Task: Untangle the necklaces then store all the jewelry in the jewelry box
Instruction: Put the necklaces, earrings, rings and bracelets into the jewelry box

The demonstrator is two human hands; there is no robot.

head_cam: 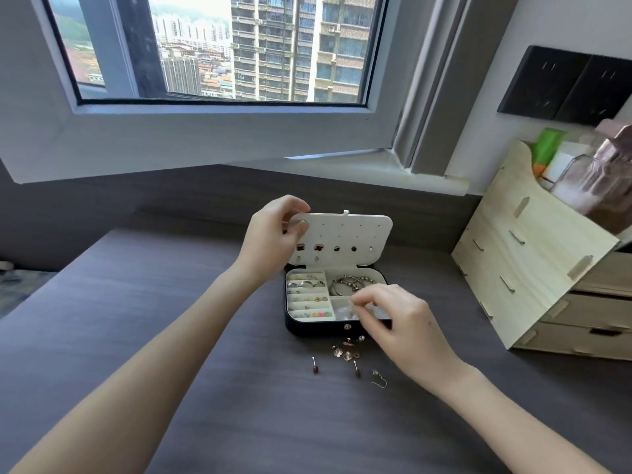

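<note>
Two bare forearms (178,343) reach in over the dark counter (171,388) toward the jewelry box (307,328), which stands open just beyond both hands. Up at the far side, the left hand (270,237) has its fingers (295,203) curled over the top left corner of the pale lid panel (345,234), with the thumb pressed against its face, pinching that corner and holding the panel upright. A row of studs (318,248) sits on the panel just to the right of that thumb. The right hand (403,323) hangs over the box's near right compartment with its fingers (362,299) bunched together at the tips; whether they pinch anything there is too blurred to tell. Just beyond those fingertips, bracelets (349,283) lie coiled in the far right compartment, and to their left rings (304,284) and small earrings fill the padded rows. Below the right fingers, on the counter against the box's front wall, lie loose earrings (345,354), some rose-gold, two with dark red beads, one on a hook. Well to the right of the hand stands a wooden organizer (519,268); beyond both hands a window (219,49) shows tower blocks.
</note>
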